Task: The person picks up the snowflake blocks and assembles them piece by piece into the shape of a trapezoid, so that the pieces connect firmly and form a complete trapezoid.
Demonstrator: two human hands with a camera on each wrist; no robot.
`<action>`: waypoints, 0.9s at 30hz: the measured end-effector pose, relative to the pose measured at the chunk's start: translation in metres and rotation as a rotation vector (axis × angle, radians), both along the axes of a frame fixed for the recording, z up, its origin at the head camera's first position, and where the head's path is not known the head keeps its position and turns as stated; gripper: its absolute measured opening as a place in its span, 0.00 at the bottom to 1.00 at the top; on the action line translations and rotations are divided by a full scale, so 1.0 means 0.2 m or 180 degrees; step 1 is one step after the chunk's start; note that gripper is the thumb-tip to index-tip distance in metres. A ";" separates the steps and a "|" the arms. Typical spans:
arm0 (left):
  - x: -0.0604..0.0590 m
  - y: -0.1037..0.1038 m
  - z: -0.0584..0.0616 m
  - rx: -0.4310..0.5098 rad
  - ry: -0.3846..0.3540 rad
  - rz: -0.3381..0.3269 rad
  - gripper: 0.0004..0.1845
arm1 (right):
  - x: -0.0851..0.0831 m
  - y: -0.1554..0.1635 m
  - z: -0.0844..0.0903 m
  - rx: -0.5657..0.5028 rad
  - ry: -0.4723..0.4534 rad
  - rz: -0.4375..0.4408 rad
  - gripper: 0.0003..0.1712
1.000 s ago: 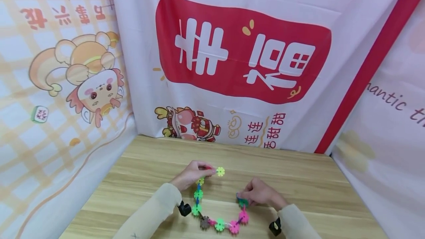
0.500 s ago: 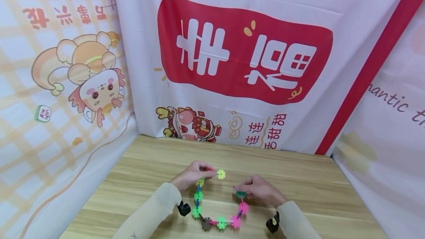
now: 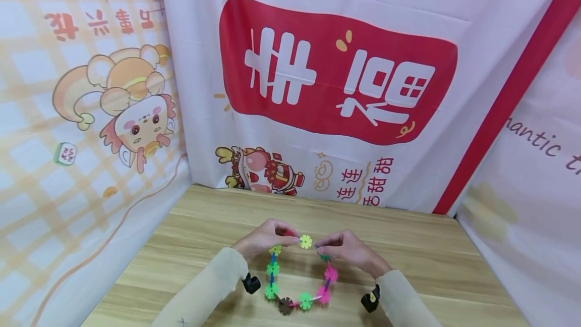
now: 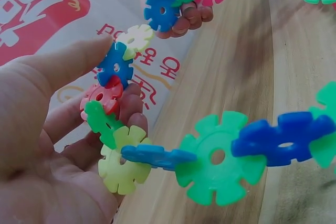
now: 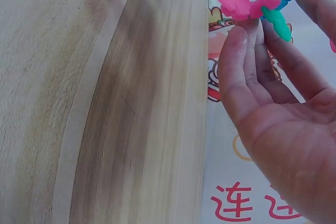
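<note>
Wooden table (image 3: pixel 408 256) (banners (image 3: pixel 338 72) behind)

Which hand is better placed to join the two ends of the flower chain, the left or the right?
Probably the right hand. It holds the blue end piece free, close to the yellow end piece. The left hand pinches several pieces and can hold its end steady.

Both arms are covered by long, pale cream sleeves (image 3: pixel 204 291) of soft knit reaching the wrists. A small black camera (image 3: pixel 251 283) is strapped under each wrist; the right one (image 3: pixel 369 300) shows a yellow spot.
</note>
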State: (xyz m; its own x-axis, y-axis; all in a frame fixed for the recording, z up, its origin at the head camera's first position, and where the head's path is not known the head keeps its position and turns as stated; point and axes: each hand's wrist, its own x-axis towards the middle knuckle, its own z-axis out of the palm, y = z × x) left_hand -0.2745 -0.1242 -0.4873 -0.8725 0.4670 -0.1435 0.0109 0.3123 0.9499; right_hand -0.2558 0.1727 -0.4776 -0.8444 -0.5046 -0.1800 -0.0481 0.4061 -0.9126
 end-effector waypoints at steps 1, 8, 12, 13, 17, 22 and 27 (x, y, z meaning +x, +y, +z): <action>0.00 0.00 0.00 0.0010 0.0013 -0.0016 0.18 | 0.00 0.00 0.00 -0.0011 0.0005 0.0003 0.23; 0.00 -0.01 0.01 -0.0052 0.0105 -0.0065 0.16 | 0.00 0.00 0.00 -0.0037 0.0052 0.0044 0.20; 0.00 0.00 0.01 -0.0046 0.0170 -0.0106 0.16 | 0.01 -0.01 0.01 -0.0034 0.0075 0.0065 0.19; 0.00 0.00 0.01 -0.0044 0.0175 -0.0117 0.16 | 0.01 -0.01 0.01 -0.0032 0.0078 0.0066 0.19; 0.01 0.01 0.01 -0.0037 0.0169 -0.0137 0.14 | 0.01 -0.02 0.01 -0.0002 0.0120 0.0063 0.18; 0.01 0.02 0.00 -0.0049 0.0216 -0.0183 0.12 | 0.01 -0.02 0.02 0.0018 0.0212 0.0093 0.16; 0.00 0.02 -0.01 -0.0052 0.0244 -0.0247 0.09 | 0.00 -0.02 0.04 0.0071 0.0382 0.0256 0.13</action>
State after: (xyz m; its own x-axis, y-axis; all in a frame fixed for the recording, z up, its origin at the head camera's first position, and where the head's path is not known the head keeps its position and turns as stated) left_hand -0.2743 -0.1200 -0.4883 -0.8426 0.5317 -0.0859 0.1081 0.3233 0.9401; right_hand -0.2552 0.1678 -0.4706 -0.8176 -0.5684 -0.0922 -0.1894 0.4167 -0.8891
